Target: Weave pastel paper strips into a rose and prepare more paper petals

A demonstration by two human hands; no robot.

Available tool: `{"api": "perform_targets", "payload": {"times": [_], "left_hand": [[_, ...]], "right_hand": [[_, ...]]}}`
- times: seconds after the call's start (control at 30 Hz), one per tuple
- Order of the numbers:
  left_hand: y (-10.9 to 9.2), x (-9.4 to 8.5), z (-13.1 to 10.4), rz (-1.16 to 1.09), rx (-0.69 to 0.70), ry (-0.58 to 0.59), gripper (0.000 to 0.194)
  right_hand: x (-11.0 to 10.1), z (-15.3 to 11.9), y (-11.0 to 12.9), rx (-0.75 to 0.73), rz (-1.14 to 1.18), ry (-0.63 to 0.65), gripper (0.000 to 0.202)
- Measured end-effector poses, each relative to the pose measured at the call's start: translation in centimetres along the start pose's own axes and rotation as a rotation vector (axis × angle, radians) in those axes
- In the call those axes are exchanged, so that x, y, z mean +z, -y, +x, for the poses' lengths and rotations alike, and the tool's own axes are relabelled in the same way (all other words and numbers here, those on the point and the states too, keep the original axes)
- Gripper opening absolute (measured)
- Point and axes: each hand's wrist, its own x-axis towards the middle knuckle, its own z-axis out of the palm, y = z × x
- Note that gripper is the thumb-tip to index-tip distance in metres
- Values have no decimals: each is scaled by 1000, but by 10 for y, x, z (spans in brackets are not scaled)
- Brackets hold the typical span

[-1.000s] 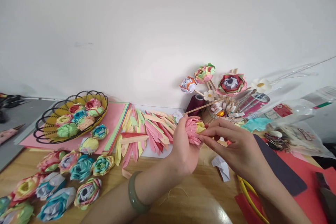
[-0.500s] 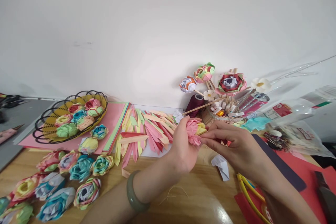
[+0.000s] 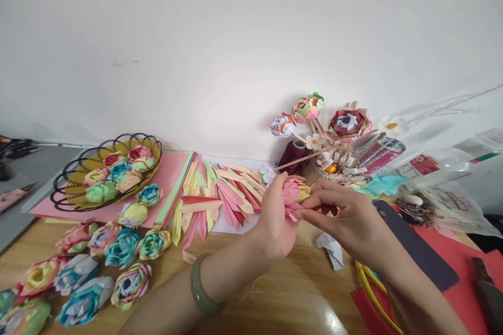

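A plain white wall [image 3: 236, 36] backs a wooden table [image 3: 298, 293] crowded with paper craft. In the head view, the only one, both hands meet above the middle of the table. The left hand [image 3: 275, 220], with a green bangle [image 3: 202, 288] on its wrist, is curled around a pink paper flower [image 3: 294, 194], the folded petals rising out of its grip between thumb and fingers. The right hand [image 3: 349, 220] comes in from the other side; its thumb and forefinger pinch the flower's yellow-tipped edge, so the flower sits squeezed between the two sets of fingertips and clear of the table. Just behind the hands lies a fan of folded paper strips [image 3: 220, 196] in pink, yellow and green, spread over a white sheet. Further left, a black wire basket [image 3: 74, 188] holds small paper roses and rests on a stack of pink paper [image 3: 173, 172], and more finished paper roses [image 3: 121, 251] lie loose on the wood in front of it. Behind the right hand, paper flowers on sticks [image 3: 346, 123] stand upright near the wall. A crumpled white scrap [image 3: 332, 248] lies on the table below the right hand, just beside a yellow loop [image 3: 371, 285] on red paper [image 3: 463, 293].
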Motion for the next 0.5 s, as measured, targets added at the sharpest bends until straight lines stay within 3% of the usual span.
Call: {"api": "perform_targets", "payload": {"times": [0.33, 0.5], "left_hand": [[0, -2, 3, -16, 13, -11, 18], [0, -1, 4, -13, 3, 10, 18]], "right_hand": [[-2, -1, -2, -70, 73, 21, 17], [-4, -2, -2, -78, -15, 26, 18]]}}
